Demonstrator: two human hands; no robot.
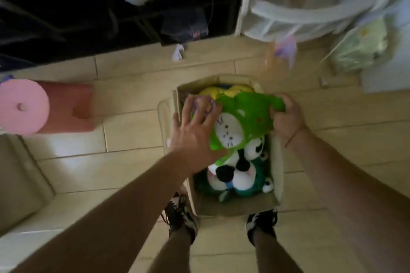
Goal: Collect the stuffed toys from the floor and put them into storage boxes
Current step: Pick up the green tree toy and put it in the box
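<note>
My left hand (195, 131) lies with fingers spread, pressing the bright green plush toy with a white face (241, 122) from frame centre-left. The toy sits atop the open brown cardboard box (280, 162), over panda-like plush. Judged light, soft, compressible; best gripped by a limb. My right hand (286, 117) pinches its green edge. Motion blur hides details; box depth unseen.

Pink round cushion (22, 107) on tiled floor (133, 128), white plastic rack (288, 13), black-and-white shoes (180, 215)
</note>
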